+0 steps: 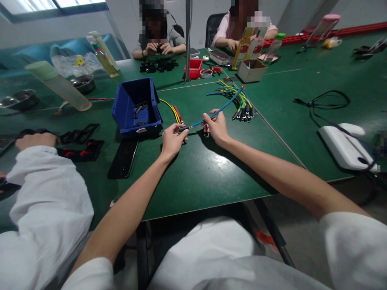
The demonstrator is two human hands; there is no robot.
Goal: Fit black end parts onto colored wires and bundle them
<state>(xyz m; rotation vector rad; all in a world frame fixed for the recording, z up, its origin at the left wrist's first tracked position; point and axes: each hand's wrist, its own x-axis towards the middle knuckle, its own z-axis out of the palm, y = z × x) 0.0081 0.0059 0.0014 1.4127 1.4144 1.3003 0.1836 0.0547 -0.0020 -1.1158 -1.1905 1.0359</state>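
Note:
My right hand [218, 128] pinches a blue wire [227, 104], whose far end rises to the right and shows bare copper. Toward the wire's left end sits a small metal terminal, and beside it my left hand [173, 141] is closed on a short black sleeve [183, 129]. Whether the sleeve is around the terminal I cannot tell. Left of my hands stands a blue bin [137, 131] with several short black pieces [140, 109] in it. Yellow and red wires [175, 112] lie beside the bin. Beyond my right hand is a bundle of blue, yellow and green wires [242, 100] with black-sleeved lug ends.
A black phone [123, 159] lies in front of the bin. A co-worker's white sleeve [51, 181] reaches in at left, near black plastic parts [81, 151]. Two people sit across the green table [193, 181]. A metal post [188, 40] rises mid-table; a white device [344, 147] with a cable lies right.

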